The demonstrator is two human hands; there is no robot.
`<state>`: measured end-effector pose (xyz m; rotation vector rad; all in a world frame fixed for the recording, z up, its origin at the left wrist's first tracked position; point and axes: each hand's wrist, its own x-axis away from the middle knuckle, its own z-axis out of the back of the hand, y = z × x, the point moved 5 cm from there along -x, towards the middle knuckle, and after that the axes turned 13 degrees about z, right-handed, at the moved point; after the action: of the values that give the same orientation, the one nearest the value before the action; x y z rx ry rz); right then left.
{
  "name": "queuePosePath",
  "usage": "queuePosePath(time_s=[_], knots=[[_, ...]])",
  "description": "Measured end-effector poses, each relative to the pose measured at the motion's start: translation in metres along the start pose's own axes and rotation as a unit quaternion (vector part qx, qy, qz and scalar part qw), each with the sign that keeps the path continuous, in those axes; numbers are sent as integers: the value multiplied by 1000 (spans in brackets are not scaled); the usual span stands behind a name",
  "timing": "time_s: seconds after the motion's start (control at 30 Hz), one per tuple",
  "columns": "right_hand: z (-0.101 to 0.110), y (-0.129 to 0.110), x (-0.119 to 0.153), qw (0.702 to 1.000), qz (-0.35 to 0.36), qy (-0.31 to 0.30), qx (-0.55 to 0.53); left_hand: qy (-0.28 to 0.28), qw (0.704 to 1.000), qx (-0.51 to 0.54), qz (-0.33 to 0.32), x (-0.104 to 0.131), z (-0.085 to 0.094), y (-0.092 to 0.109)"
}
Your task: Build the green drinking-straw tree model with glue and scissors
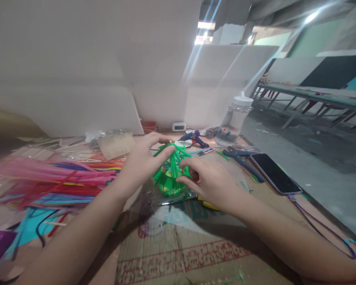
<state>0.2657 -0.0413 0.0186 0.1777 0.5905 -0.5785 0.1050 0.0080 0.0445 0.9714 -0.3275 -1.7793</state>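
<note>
A green object made of pipe-cleaner-like strips (171,178), with a yellowish rounded base, stands on a clear sheet over printed cardboard (178,253). My left hand (146,156) reaches over it from the left, thumb and fingers closed on the top of its strips. At its right side my right hand (206,180) has its thumb and curled fingers around the ends of the green strips. Part of the object is hidden behind both hands. Just below my right hand lie a shiny metal tool and a yellow piece (210,205), both partly covered.
Pink, red and blue strips (86,178) are heaped on the left. Behind the hands are a blue glue gun (195,138) and a small white clock (178,126). Pliers (246,162), a phone (274,173) with a cord and a clear bottle (235,116) stand or lie to the right.
</note>
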Motion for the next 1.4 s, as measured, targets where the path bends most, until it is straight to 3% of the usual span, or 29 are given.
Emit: queuePosePath(time_s=[0.5, 0.73, 0.9, 1.2, 1.4], knots=[[-3, -3, -2, 1000, 1, -3, -10, 4, 1000, -2, -6, 1, 1, 2], [-8, 4, -2, 975, -134, -69, -161, 3, 1000, 3, -15, 0, 2, 1], [-18, 7, -4, 946, -171, -84, -260, 0, 1000, 2, -13, 1, 1, -1], [-23, 6, -3, 942, -180, -61, -275, 1, 1000, -6, -8, 0, 0, 1], [-16, 5, -5, 942, -164, -73, -283, -1, 1000, 1, -5, 1, 2, 2]])
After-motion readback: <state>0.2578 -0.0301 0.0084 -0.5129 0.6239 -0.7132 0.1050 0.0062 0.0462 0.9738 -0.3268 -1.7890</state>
